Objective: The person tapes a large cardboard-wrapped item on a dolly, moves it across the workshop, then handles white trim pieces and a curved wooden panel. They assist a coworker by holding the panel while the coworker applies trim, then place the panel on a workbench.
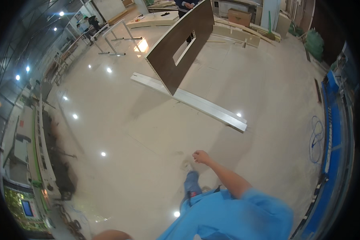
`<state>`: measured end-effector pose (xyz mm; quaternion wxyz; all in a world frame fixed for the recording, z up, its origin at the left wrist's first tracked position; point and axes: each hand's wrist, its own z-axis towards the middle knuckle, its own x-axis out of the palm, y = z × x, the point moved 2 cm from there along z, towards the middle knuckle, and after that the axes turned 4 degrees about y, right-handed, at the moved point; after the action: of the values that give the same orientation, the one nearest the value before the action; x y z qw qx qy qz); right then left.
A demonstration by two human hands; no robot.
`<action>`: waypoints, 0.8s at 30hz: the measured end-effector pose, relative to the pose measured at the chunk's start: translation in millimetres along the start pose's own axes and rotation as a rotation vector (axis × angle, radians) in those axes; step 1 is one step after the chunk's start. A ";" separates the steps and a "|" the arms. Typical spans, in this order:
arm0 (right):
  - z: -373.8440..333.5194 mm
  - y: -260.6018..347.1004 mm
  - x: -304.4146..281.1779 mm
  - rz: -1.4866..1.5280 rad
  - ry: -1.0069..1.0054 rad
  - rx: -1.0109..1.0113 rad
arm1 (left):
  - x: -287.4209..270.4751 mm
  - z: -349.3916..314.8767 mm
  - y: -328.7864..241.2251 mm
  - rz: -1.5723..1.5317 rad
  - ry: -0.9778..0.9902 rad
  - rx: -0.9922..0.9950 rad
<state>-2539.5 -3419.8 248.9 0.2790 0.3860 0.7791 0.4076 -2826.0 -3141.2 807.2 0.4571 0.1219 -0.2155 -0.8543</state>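
My right hand point(201, 157) hangs in front of me over the floor, its fingers loosely curled with nothing visible in them. Of my left arm point(113, 235) only a bare patch shows at the lower edge; that hand is out of sight. Ahead, a large dark brown panel point(164, 56) with a long cut-out stands tilted, its lower corner by a pale flat beam point(212, 110) lying on the floor. Behind the panel's upper edge stands another person point(184, 5), a hand close to it. Neither of my hands touches the panel or beam.
Blue machinery point(335, 132) runs along the right side, with a coiled blue hose point(317, 136) on the floor beside it. A long machine point(38, 148) lines the left. Metal stands point(116, 42), stacked boards point(236, 36) and a green sack point(314, 44) are farther back.
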 end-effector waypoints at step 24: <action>261.0 -61.4 -195.9 0.530 -0.680 0.882 | -554.9 -736.5 228.1 0.416 0.744 -2.797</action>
<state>-2259.8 -3495.3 86.6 0.2152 0.7539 0.6193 -0.0432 -2054.9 -2979.5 276.6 0.3408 -0.2360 0.8873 -0.2022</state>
